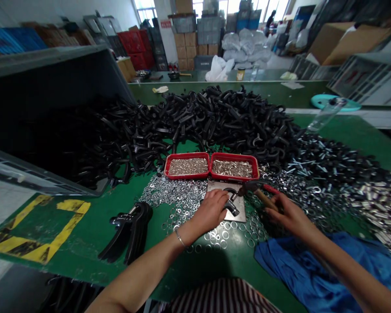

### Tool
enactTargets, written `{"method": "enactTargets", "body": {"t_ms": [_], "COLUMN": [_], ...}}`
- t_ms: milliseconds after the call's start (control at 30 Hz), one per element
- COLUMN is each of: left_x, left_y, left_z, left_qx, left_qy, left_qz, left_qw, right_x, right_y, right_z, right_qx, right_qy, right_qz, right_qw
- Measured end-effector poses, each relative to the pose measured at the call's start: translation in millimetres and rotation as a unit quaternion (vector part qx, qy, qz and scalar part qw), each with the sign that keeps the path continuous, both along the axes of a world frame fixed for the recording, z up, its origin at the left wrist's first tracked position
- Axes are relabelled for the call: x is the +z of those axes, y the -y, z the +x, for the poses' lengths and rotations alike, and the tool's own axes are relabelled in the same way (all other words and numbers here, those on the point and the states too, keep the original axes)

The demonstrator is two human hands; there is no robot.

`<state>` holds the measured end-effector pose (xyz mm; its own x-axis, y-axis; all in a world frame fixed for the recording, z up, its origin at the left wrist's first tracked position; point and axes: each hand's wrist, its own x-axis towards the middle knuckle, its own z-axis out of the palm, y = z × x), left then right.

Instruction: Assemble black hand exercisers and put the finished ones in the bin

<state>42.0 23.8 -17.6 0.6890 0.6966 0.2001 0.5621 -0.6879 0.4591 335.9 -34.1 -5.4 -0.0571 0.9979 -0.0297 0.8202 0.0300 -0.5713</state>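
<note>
My left hand (211, 209) is closed on a black curved part (230, 201) and holds it down on a small steel plate (239, 214) in front of me. My right hand (288, 214) grips the wooden handle of a hammer (259, 193); its head rests right at the part. Two red trays (186, 165) (234, 168) filled with small silvery pieces stand just beyond the plate. Loose steel washers (179, 198) lie scattered round the plate. A small stack of finished-looking black parts (130, 230) lies to my left.
A big heap of black curved parts (215, 121) covers the far half of the green table (84, 243). Silvery bolts and sleeves (371, 204) spread on the right. A blue cloth (313, 269) lies near my right forearm. A grey crate (45, 108) stands left.
</note>
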Motion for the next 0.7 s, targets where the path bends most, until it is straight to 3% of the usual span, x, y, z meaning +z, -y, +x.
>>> {"method": "enactTargets", "body": {"t_ms": [67,200,300,433,500,600,700], "left_x": [-0.1,2.2,1.4,-6.6,-10.5,-12.5,-7.5], "left_y": [1.8,4.0,6.7,10.8,12.5,13.9,11.9], "left_z": [0.7,2.1,3.5,6.8,8.8,10.6,9.7], "left_qx": [0.013,0.025,0.071,0.123,0.140,0.143,0.137], "left_qy": [-0.003,-0.010,-0.012,0.005,0.011,0.003,-0.002], "left_qz": [-0.002,0.001,0.003,-0.012,-0.018,-0.025,-0.027], "left_qw": [1.000,1.000,0.997,0.992,0.990,0.989,0.990], "right_x": [8.8,17.8,26.0,39.9,40.3,32.4,22.5], "right_y": [3.0,4.0,4.7,10.6,9.9,5.0,11.2], "right_z": [-8.3,-19.8,-23.1,-34.8,-41.4,-42.1,-29.0], "right_qx": [-0.015,0.033,0.075,0.024,0.040,0.102,0.067], "right_qy": [-0.059,-0.012,-0.004,-0.027,-0.017,-0.022,-0.100], "right_qz": [-0.022,0.035,0.007,0.059,0.079,0.012,-0.100], "right_qw": [0.998,0.999,0.997,0.998,0.996,0.994,0.988]}}
